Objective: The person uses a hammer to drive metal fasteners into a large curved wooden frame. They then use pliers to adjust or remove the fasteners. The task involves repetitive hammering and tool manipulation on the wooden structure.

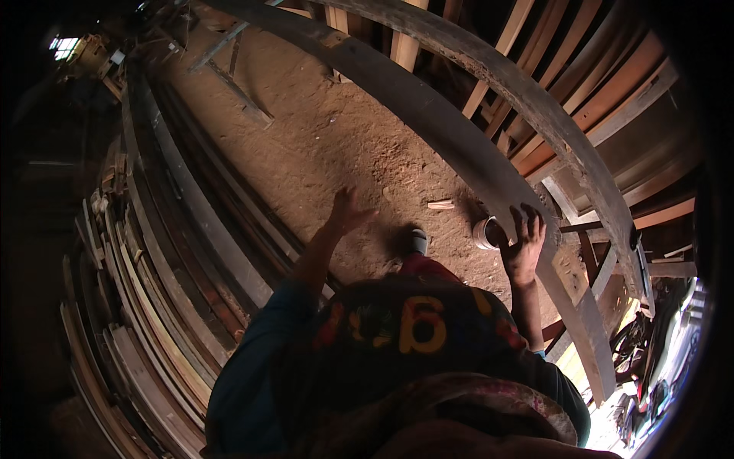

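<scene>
My left hand (351,212) hangs over the dirt floor with its fingers apart and nothing in it. My right hand (525,246) lies with spread fingers at the edge of a long grey plank (451,141), its fingertips over the plank's face. That plank runs from the far left, past my right side, to the near right, and bends in the wide view. Beside my right hand stands a small round tin (485,233), partly covered by the hand and the plank. What the tin holds is too dark to make out.
Long boards (153,306) lie stacked along my left. A thick weathered beam (535,99) runs beyond the plank, with upright boards (612,107) behind it. A small wood offcut (440,204) lies on the dirt floor (321,130). Farther off is a wooden prop (241,96).
</scene>
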Demonstrator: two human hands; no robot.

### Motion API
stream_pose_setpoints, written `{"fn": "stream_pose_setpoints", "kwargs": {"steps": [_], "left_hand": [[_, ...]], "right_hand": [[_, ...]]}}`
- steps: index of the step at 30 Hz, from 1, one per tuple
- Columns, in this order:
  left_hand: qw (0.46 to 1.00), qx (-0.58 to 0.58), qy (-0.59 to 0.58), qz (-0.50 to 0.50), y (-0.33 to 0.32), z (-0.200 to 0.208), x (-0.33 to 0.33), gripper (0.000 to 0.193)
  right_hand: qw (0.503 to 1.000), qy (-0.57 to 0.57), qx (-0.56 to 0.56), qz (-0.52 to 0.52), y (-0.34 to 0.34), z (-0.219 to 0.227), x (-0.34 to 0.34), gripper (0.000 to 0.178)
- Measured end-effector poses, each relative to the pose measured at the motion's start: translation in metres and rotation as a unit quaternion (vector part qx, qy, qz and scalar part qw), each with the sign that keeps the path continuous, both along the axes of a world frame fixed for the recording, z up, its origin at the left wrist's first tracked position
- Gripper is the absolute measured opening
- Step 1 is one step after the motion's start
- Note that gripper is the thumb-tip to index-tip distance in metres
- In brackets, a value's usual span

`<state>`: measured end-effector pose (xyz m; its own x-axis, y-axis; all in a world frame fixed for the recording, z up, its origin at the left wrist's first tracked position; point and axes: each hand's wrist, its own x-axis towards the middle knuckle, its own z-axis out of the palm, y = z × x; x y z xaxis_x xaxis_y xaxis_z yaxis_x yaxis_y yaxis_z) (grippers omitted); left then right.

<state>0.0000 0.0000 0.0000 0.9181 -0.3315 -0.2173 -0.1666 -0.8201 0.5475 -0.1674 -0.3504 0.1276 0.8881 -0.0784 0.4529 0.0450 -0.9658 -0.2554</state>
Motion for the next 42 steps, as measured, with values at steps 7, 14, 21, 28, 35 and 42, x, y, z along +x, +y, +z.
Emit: {"fn": "stream_pose_setpoints", "kwargs": {"steps": [7,14,21,28,35,42], "left_hand": [[0.942,0.018,-0.236,-0.240,-0.107,0.108,0.156,0.122],[0.917,0.131,-0.179,-0.331,-0.128,0.105,0.220,0.128],[0.872,0.200,-0.232,-0.381,-0.139,0.124,0.220,0.112],[0.895,0.033,-0.276,-0.350,-0.041,0.103,0.182,0.115],[0.925,-0.072,-0.243,-0.283,0.065,0.068,0.164,0.090],[0.882,-0.135,-0.277,-0.356,0.103,0.027,0.156,0.072]], "right_hand": [[0.981,0.173,-0.019,-0.080,-0.027,-0.018,0.099,0.089],[0.957,0.248,-0.001,-0.147,-0.017,-0.014,0.126,0.085],[0.954,0.210,-0.019,-0.212,0.001,-0.023,0.121,0.078],[0.942,0.186,-0.041,-0.277,0.085,-0.053,0.083,0.106],[0.908,0.203,-0.005,-0.367,0.167,-0.099,0.050,0.084],[0.886,0.174,0.027,-0.430,0.190,-0.104,0.049,0.090]]}}
